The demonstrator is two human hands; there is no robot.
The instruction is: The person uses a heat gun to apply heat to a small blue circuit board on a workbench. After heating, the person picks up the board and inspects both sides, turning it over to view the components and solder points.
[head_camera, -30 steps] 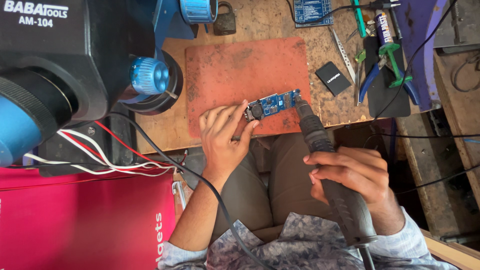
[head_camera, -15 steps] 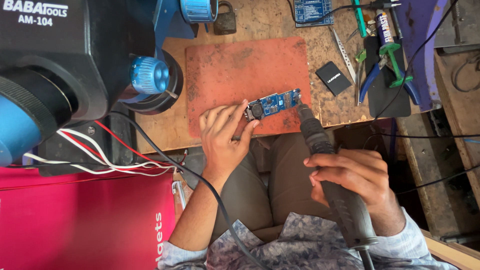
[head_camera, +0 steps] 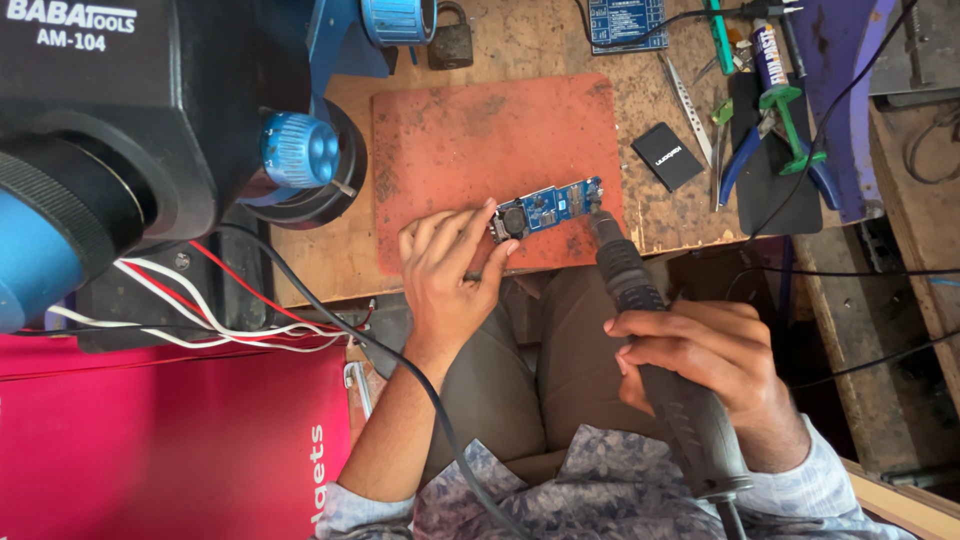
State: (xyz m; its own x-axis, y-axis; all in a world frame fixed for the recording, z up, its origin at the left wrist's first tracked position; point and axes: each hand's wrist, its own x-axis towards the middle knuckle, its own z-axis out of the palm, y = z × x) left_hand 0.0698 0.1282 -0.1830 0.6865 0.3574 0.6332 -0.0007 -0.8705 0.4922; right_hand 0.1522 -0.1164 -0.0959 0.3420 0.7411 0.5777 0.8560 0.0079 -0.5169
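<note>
— Nearest the camera, what's the right hand (head_camera: pixel 705 365) doing?

— Wrapped around the thick black handle of a hot-air tool (head_camera: pixel 655 345); fingers curl over the grip, and the nozzle points up toward the right end of a small blue circuit board (head_camera: pixel 548 207). Whether the tip touches the board I cannot tell.

— And the left hand (head_camera: pixel 447 270)?

— It rests on the near edge of the worn red mat (head_camera: pixel 470 130), fingertips pinching the left end of the board and holding it flat. So the board lies between the two hands — left hand at one end, nozzle at the other — on the mat's lower right part.

— Anything crossing the work?

— A black cable (head_camera: pixel 330 320) runs from the left across the forearm, near the red and white wires (head_camera: pixel 170 300). It stays clear of the board.

— Further out?

— Left, a big black microscope body with a blue knob (head_camera: pixel 298 150) looms over the bench. Right of the mat sits a small black box (head_camera: pixel 668 155), then tweezers (head_camera: pixel 688 100) and blue-handled pliers (head_camera: pixel 740 160). At the far edge — a padlock (head_camera: pixel 450 40) and a second blue board (head_camera: pixel 628 22) on the wooden table (head_camera: pixel 540 40).
</note>
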